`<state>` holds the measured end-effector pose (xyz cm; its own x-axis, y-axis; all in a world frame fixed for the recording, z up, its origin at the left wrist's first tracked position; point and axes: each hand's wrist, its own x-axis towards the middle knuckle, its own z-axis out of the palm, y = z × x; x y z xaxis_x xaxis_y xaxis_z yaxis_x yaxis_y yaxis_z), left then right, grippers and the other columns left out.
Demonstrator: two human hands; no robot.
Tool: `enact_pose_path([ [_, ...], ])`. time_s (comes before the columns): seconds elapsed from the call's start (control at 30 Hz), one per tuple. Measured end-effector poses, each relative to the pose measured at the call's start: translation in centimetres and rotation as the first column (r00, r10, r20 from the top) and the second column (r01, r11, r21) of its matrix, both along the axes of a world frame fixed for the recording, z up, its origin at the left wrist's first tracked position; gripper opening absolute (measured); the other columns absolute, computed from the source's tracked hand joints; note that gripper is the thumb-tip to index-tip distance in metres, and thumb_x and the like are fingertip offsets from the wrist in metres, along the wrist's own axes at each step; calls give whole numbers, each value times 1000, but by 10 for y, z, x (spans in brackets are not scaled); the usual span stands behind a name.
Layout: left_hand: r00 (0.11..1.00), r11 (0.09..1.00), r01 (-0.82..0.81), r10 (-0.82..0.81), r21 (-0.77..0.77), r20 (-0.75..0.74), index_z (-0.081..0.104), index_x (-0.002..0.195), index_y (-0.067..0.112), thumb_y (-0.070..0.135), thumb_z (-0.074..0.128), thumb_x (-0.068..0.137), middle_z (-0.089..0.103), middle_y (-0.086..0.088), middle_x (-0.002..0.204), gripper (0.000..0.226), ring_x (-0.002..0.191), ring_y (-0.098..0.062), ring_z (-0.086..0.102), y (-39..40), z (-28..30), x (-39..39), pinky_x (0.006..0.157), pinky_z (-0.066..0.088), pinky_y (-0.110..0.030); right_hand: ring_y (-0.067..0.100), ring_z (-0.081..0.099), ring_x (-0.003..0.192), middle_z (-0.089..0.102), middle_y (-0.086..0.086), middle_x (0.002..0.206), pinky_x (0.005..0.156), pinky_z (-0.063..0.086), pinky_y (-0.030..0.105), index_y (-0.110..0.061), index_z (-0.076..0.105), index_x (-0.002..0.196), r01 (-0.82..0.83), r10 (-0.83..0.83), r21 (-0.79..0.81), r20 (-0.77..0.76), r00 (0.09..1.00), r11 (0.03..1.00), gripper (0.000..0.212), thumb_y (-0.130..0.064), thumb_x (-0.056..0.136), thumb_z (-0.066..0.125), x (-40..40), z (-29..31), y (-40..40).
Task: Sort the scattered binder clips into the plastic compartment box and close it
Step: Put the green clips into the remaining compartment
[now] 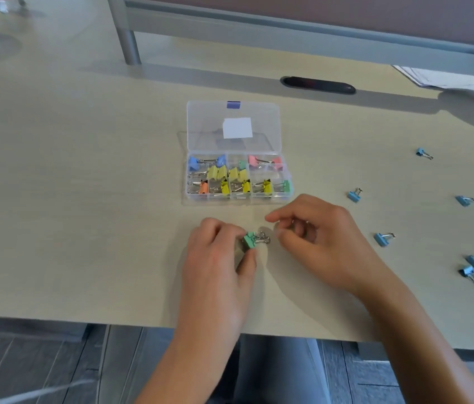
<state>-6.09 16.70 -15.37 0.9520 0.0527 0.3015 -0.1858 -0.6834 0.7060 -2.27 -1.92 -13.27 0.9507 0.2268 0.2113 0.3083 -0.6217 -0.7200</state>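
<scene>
A clear plastic compartment box [184,182] lies open in the middle of the desk, its lid [233,112] tilted back. Blue, pink, yellow, orange and green binder clips fill its compartments. In front of the box my left hand [218,266] pinches green binder clips [249,239] between thumb and fingers, their wire handles pointing right. My right hand [317,243] hovers just right of those handles with fingers curled; whether it holds anything is hidden. Several blue binder clips lie scattered at the right, among them one [354,195], another [382,239] and a third [423,153].
A dark oval cable grommet [318,84] sits behind the box. Papers [445,78] lie at the far right under a grey partition frame [130,39]. The desk's front edge [84,322] runs just below my wrists.
</scene>
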Motion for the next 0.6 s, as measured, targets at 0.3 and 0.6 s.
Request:
enact_pose_path([
  [0.3, 994, 967, -86, 100, -241, 44, 70, 101, 17, 12, 74, 87, 63, 8, 94, 16, 84, -8, 63, 8, 1, -3, 76, 52, -24, 11, 58, 84, 57, -16, 94, 77, 52, 30, -33, 74, 118, -6, 10, -144, 25, 1000, 990, 32, -35, 87, 78, -6, -7, 6],
  [0.6, 987, 869, -153, 159, -471, -27, 66, 102, 24, 21, 73, 87, 67, 10, 93, 17, 87, -14, 66, 10, 9, -5, 76, 55, -30, 12, 56, 72, 59, -14, 87, 67, 42, 15, -29, 77, 96, -155, 153, -158, -30, 988, 975, 13, -23, 86, 82, 13, 8, 24],
])
